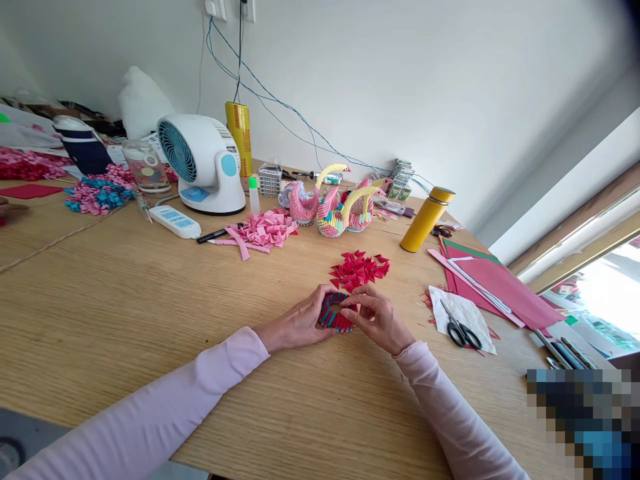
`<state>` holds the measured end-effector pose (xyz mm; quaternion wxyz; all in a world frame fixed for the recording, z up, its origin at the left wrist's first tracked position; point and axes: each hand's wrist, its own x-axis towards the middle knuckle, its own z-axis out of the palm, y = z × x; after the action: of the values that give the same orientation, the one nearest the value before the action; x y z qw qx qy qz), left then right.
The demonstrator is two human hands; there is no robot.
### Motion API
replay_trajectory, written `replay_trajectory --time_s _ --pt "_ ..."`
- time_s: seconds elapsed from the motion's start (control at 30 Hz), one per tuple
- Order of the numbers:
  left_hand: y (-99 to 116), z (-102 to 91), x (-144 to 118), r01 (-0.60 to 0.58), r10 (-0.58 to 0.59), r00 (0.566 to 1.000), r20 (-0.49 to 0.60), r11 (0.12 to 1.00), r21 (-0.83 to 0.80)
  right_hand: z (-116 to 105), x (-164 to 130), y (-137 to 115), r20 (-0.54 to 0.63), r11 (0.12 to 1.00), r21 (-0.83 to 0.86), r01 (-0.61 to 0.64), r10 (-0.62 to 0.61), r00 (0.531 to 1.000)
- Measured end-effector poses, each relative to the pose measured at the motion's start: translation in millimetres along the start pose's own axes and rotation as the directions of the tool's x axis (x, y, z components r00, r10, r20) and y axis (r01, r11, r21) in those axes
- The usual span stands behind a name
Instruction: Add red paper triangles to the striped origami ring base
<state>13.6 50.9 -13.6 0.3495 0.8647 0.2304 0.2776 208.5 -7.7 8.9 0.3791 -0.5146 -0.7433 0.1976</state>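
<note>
A small ring of folded red and blue paper pieces (334, 312) rests on the wooden table (125, 300). My left hand (300, 323) grips the ring from its left side. My right hand (377, 319) pinches the ring's right rim with thumb and fingertips; whether a loose piece is between them is hidden. Just beyond the hands lies a pile of loose red folded triangles (359, 268). Three finished paper swans (333, 203) stand farther back.
Black scissors (463, 331) lie on white paper at my right, beside red sheets (493, 283). A yellow flask (427, 218), pink folded pieces (263, 230), a white fan (203, 163), a remote (175, 221) and pink-blue pieces (97, 193) stand behind. Another person's fingers (10, 210) show at far left.
</note>
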Motion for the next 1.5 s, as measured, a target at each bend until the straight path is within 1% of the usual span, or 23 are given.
replay_trajectory --time_s 0.2,0.4,0.5,0.67,0.87,0.93,1.03,1.13,1.2,1.33,1.5 --pt "2.9 -3.0 0.6 0.007 -0.007 0.999 0.031 1.0 0.005 8.1 1.0 2.8 0.011 0.999 -0.028 0.039 -0.039 0.999" --pt "0.7 -1.2 0.5 -0.017 0.017 1.0 0.01 1.0 0.005 5.5 0.7 -1.1 0.047 0.996 -0.042 0.081 -0.079 0.996" --pt "1.4 -1.1 0.2 -0.008 0.008 1.0 0.022 1.0 0.015 5.3 1.6 -2.1 0.065 0.996 -0.028 0.086 -0.084 0.994" --pt "2.3 -1.9 -0.4 -0.003 0.003 1.0 0.019 1.0 0.027 6.0 0.8 0.5 0.055 0.998 0.008 0.059 -0.059 0.997" --pt "-0.2 -1.9 -0.2 -0.014 0.014 1.0 0.006 0.999 -0.038 -4.7 -7.1 0.5 -0.031 0.998 0.055 -0.021 0.023 0.999" --pt "-0.5 -1.9 -0.5 -0.009 0.009 1.0 0.001 0.998 -0.058 -5.7 -11.0 1.7 -0.024 0.999 0.043 -0.029 0.03 0.999" --pt "0.3 -2.8 -1.1 0.013 -0.013 1.0 0.002 0.997 -0.074 -0.7 -15.9 6.4 -0.015 0.999 0.026 -0.03 0.031 0.999" --pt "2.7 -4.2 -0.5 0.065 -0.064 0.998 0.016 0.995 -0.078 7.5 -18.5 12.8 -0.012 0.999 0.03 -0.029 0.029 1.0" --pt "4.5 -4.8 1.0 0.079 -0.077 0.997 0.027 0.995 -0.057 11.7 -19.2 16.5 -0.016 0.999 0.047 -0.026 0.026 1.0" --pt "6.1 -6.2 4.6 0.022 -0.021 0.997 0.076 1.0 -0.011 14.6 -21.0 19.7 -0.026 0.997 0.079 -0.009 0.011 1.0" --pt "3.4 -11.5 9.5 -0.006 0.007 0.991 0.133 1.0 -0.012 12.4 -25.8 19.3 -0.027 0.996 0.081 0.028 -0.026 0.999"
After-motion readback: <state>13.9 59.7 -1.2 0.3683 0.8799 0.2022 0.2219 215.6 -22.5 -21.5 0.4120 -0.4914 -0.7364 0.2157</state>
